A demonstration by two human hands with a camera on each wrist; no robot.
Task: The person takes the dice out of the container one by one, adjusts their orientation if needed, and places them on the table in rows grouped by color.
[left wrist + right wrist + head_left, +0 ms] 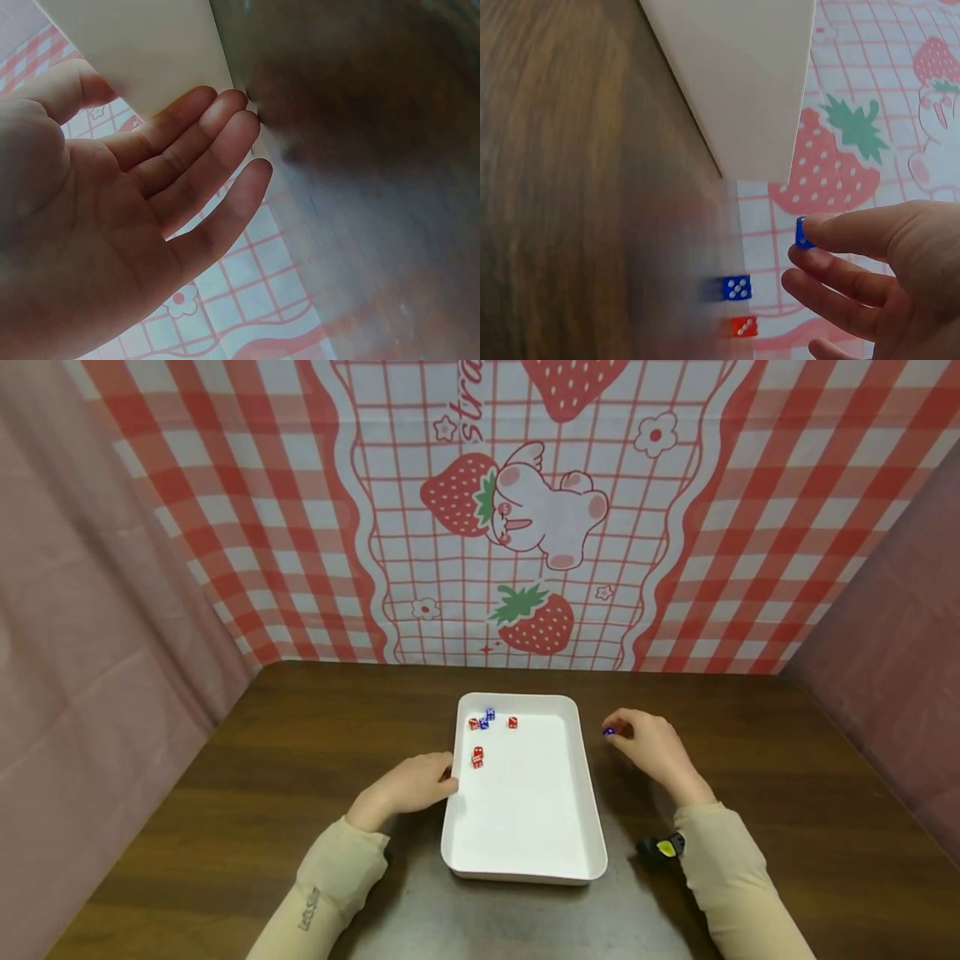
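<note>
A white rectangular tray [528,810] stands on the table with several small red dice [513,722] and two blue dice [491,714] inside, towards its far left. My left hand [416,782] holds the tray's left side, thumb at the rim and fingers along the outer wall. To the right of the tray, my right hand [651,745] pinches a blue die [803,233] between thumb and fingertips. Near those fingers, a blue die [737,287] and a red die [744,327] sit on the table in the right wrist view. The head view does not show these two.
The dark wooden table [300,735] ends at a strawberry-print checked cloth [540,527] hung behind it. Pink curtains [90,610] flank both sides. Beside the right sleeve is a black object with a yellow-green patch [666,848].
</note>
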